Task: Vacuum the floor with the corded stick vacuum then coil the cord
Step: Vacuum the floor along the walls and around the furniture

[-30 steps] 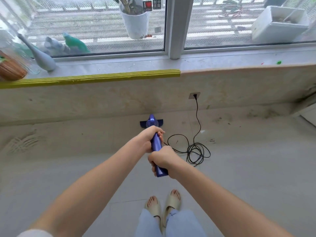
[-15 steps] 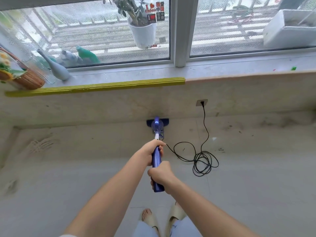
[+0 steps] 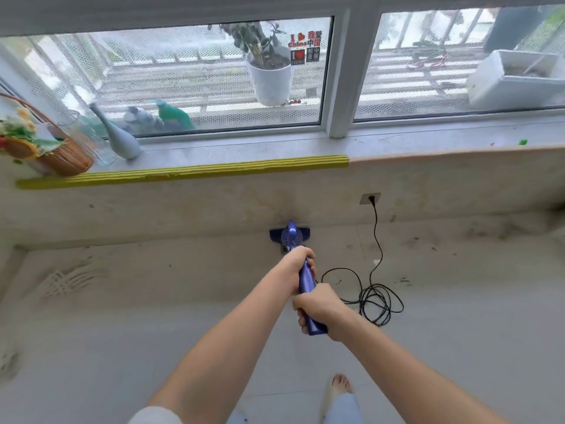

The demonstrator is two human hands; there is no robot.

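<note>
- Step: vacuuming; coiling not yet begun.
- Your left hand [image 3: 295, 263] and right hand [image 3: 318, 304] both grip the vacuum [image 3: 301, 270]; its head sits at the far wall.
- Next: draw it nearward, avoiding the cord [image 3: 374, 296] (loose loops, right; plugged in).

The pale tiled floor [image 3: 153, 347] is dusty toward the wall, with scuffed swirl marks at the left and dark specks of dirt to the right. The blue vacuum head [image 3: 276, 235] sits flat on it, right up against the base of the wall. A black power cord [image 3: 374, 296] lies in loose, tangled loops on the tiles just right of the vacuum, one strand rising to the wall socket [image 3: 370, 198]. A sandalled foot [image 3: 337, 390] stands on the floor at the near edge.
</note>
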